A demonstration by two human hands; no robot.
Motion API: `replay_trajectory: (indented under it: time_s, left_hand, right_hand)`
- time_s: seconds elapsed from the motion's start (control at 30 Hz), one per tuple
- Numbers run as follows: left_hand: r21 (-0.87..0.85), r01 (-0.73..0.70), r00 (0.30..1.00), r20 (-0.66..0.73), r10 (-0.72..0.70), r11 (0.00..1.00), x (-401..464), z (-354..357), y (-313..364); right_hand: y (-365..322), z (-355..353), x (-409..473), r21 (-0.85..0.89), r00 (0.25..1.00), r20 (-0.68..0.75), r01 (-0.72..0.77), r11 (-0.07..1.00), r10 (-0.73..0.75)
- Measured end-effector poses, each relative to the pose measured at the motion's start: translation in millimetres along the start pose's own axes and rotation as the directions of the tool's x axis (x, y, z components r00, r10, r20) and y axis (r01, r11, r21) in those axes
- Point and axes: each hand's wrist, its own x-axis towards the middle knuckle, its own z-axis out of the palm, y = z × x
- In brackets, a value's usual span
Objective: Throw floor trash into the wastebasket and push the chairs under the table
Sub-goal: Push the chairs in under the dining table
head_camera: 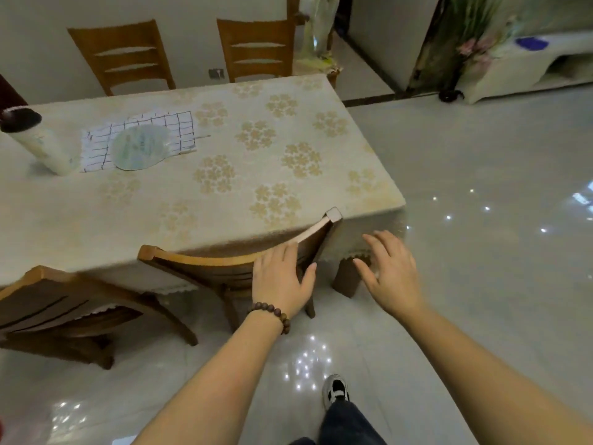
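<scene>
1. L hand [282,277] flat on top rail of near chair [224,268], fingers [276,256] straight, pressing, not gripping. Beaded bracelet [272,313] on that wrist.
2. R hand [390,268] hovers just right of the chair, fingers spread wide, holds nothing, apart from the chair.
3. Key relation: chair lies directly ahead of L hand, backrest long axis runs left-right along the counter [224,155] near edge. L hand is on it; R hand nearer the counter leg [348,277]. Push dir = fwd, away from body.
4. Chair looks nearly all the way under already; backrest touching or almost touching the cloth edge, can't tell which.
5. 2nd chair [64,303] at left sits tilted, further out, prob. next one to push.
6. Two more chairs [125,56] at far side.
7. Counter: floral cloth, bottle [38,139], checked cloth w/ fan [138,146].
8. Floor [449,187] glossy pale tile, slippery-looking so chair shd slide easy. No trash or wastebasket in view.
</scene>
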Motion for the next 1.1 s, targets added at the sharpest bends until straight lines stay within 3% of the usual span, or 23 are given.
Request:
replay_trajectory:
  time_s: [0.37,0.5,0.77,1.1]
  left_hand:
    - [-0.029,-0.152,0.975,0.158,0.155,0.988,23.5,83.8,168.6]
    - [0.006,-0.182,0.959,0.224,0.176,0.983,58.6,131.2,247.4]
    - [0.043,-0.137,0.966,0.229,0.123,0.990,142.7,200.5,388.9]
    - [0.092,0.019,0.979,0.198,-0.037,0.996,260.8,230.1,420.0]
  right_hand:
    - [177.2,-64.4,-41.4,-0.047,0.947,0.008,-0.320,0.946,0.321]
    - [266.2,-86.7,-30.0,-0.084,0.943,0.019,-0.330,0.940,0.333]
    - [419.6,-133.1,24.2,-0.106,0.944,0.098,-0.303,0.947,0.314]
    - [491.4,-122.5,167.2,-0.069,0.963,0.190,-0.183,0.981,0.193]
